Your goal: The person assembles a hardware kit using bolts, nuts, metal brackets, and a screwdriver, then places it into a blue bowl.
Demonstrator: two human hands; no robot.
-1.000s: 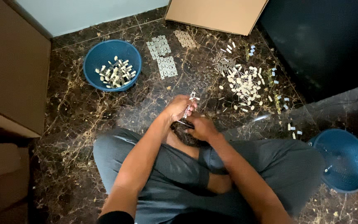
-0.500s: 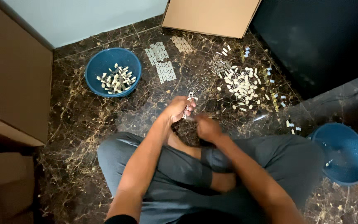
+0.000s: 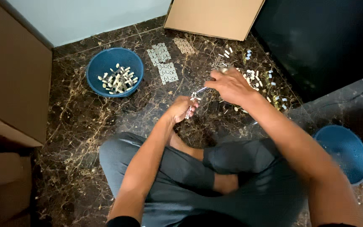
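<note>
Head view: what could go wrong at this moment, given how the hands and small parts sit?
The right hand hovers over the loose pile of small parts on the floor; it could scatter them. The left hand pinches a thin metal strip only at its lower end, so it might slip or bend.

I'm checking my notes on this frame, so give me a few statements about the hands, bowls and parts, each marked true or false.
1. The left hand holds a small metal piece. True.
2. The right hand rests in the person's lap. False: it reaches out over the loose parts on the floor.
3. The left bowl holds small pale parts. True.
4. The right bowl is red. False: it is blue.
5. Cardboard lies at the far edge. True.
</note>
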